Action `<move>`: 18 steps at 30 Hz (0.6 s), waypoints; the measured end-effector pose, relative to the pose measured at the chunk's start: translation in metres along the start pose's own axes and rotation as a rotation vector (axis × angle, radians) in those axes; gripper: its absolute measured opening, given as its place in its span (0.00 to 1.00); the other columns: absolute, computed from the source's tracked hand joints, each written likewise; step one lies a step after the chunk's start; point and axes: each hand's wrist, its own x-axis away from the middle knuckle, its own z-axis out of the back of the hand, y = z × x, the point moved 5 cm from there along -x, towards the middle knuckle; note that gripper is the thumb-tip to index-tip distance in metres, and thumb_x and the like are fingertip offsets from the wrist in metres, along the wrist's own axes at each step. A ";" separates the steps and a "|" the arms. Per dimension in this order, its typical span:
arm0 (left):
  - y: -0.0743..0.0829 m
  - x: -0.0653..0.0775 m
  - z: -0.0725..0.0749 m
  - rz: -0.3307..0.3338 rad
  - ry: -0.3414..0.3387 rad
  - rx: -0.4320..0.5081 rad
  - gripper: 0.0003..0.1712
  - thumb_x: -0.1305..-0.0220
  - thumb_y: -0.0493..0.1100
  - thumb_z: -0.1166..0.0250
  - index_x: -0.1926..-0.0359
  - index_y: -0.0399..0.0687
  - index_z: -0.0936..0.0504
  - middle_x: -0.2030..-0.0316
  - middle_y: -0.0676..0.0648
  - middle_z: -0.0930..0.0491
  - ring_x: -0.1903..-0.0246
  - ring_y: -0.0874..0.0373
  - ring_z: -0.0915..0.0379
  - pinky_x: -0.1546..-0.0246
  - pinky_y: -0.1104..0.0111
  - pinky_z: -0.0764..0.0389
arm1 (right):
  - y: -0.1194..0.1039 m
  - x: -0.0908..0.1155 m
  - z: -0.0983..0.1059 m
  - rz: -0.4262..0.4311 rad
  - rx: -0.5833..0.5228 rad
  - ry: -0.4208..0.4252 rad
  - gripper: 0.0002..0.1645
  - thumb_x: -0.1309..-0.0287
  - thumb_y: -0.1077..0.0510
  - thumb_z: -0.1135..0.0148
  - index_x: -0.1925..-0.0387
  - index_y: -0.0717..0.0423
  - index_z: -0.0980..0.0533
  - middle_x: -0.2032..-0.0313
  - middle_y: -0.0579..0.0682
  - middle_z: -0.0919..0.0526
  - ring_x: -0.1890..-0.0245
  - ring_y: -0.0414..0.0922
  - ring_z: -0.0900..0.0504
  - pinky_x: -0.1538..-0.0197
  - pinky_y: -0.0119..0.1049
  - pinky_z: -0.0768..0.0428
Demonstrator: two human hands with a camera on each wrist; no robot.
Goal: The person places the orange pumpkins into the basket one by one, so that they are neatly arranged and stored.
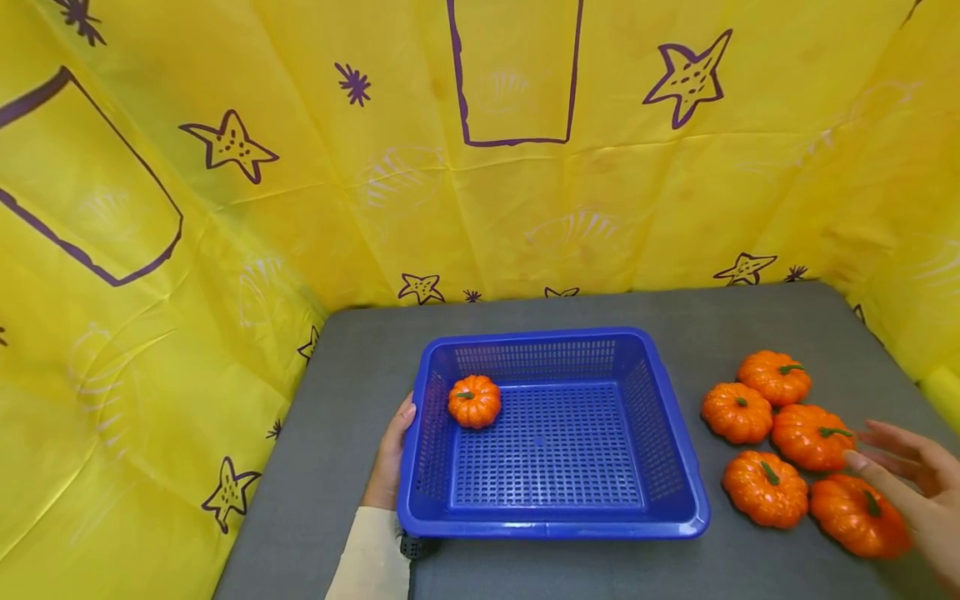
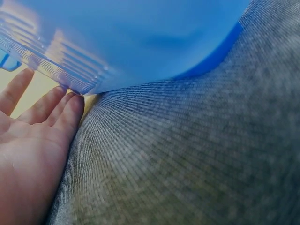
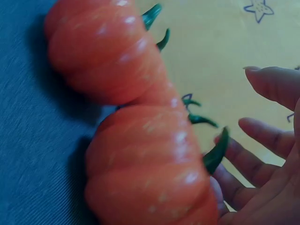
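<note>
A blue plastic basket [image 1: 551, 528] with slotted walls sits on the grey table, holding one small orange pumpkin [image 1: 475, 402] in its back left corner. My left hand [image 1: 392, 457] is at the basket's left side. In the left wrist view, the fairly straight fingers [image 2: 43, 107] touch the outside of the basket wall [image 2: 140, 51]. On the right, my right hand [image 1: 918, 492] hovers beside a cluster of orange pumpkins, thumb and fingers spread with nothing held. Nearest to it are a pumpkin [image 1: 813, 438] and the front right pumpkin [image 1: 858, 515], whose green stem [image 3: 216, 151] shows close to the fingers.
Three more pumpkins lie in the cluster: a back one [image 1: 772, 377], a left one [image 1: 737, 413] and a front left one [image 1: 765, 489]. Yellow cloth [image 1: 510, 208] with starfish drawings hangs behind the grey table [image 1: 360, 350] and at both sides.
</note>
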 end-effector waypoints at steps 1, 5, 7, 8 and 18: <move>0.000 0.000 0.000 -0.002 -0.004 0.002 0.37 0.16 0.58 0.54 0.13 0.60 0.44 0.20 0.40 0.37 0.30 0.43 0.29 0.32 0.48 0.25 | 0.002 0.001 0.000 -0.009 0.009 -0.001 0.39 0.32 0.79 0.37 0.34 0.35 0.21 0.49 0.20 0.18 0.53 0.21 0.21 0.56 0.14 0.25; 0.000 -0.002 0.000 -0.006 -0.012 0.007 0.37 0.16 0.57 0.55 0.13 0.58 0.45 0.19 0.40 0.38 0.29 0.44 0.30 0.31 0.49 0.27 | 0.010 0.005 0.001 -0.036 0.007 -0.004 0.39 0.32 0.78 0.36 0.36 0.32 0.20 0.49 0.18 0.19 0.54 0.19 0.21 0.58 0.14 0.26; -0.001 -0.001 0.000 0.000 -0.003 0.006 0.36 0.16 0.58 0.54 0.13 0.60 0.44 0.20 0.41 0.37 0.29 0.43 0.30 0.31 0.49 0.26 | 0.013 0.007 0.002 -0.041 0.005 -0.005 0.40 0.33 0.78 0.36 0.37 0.31 0.19 0.49 0.18 0.19 0.54 0.19 0.21 0.58 0.14 0.25; 0.000 -0.001 0.000 0.000 -0.002 0.002 0.36 0.16 0.58 0.54 0.13 0.60 0.44 0.20 0.41 0.36 0.29 0.43 0.29 0.32 0.49 0.25 | 0.014 0.008 0.002 -0.045 0.003 -0.002 0.39 0.33 0.78 0.36 0.38 0.30 0.19 0.49 0.17 0.19 0.54 0.19 0.21 0.59 0.15 0.25; -0.001 -0.002 0.002 -0.007 0.015 -0.013 0.38 0.17 0.59 0.53 0.13 0.59 0.45 0.21 0.41 0.34 0.31 0.45 0.27 0.34 0.50 0.23 | 0.027 0.021 0.005 -0.107 0.000 -0.009 0.39 0.34 0.76 0.35 0.43 0.24 0.17 0.52 0.15 0.20 0.57 0.19 0.24 0.61 0.15 0.27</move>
